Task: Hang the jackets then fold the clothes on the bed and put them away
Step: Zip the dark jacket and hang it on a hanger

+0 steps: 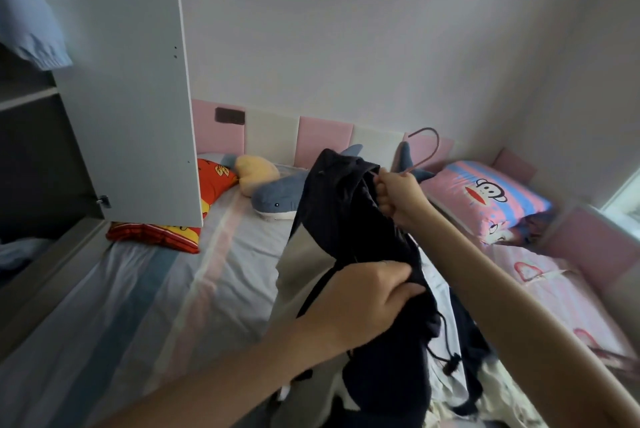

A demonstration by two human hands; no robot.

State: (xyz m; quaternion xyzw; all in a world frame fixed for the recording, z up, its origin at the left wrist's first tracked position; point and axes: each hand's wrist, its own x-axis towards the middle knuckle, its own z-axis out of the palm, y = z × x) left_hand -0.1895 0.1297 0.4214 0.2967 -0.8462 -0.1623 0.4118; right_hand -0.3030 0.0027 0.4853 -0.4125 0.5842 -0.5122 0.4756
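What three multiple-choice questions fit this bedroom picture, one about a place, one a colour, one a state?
1. Where does the shark plush lie?
A. on the bed by the headboard
B. inside the wardrobe
C. on the floor
2. What colour is the held jacket?
A. red
B. dark
C. white
3. How is the wardrobe door?
A. shut
B. taken off
C. swung open
Answers: 1 A, it rests on the bed below the headboard; 2 B, its fabric is near black; 3 C, shelves show beside it.

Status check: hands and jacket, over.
Left hand grips dark jacket mid-fabric. Right hand holds collar and pink hanger. Not yet hung; wardrobe door open at left.
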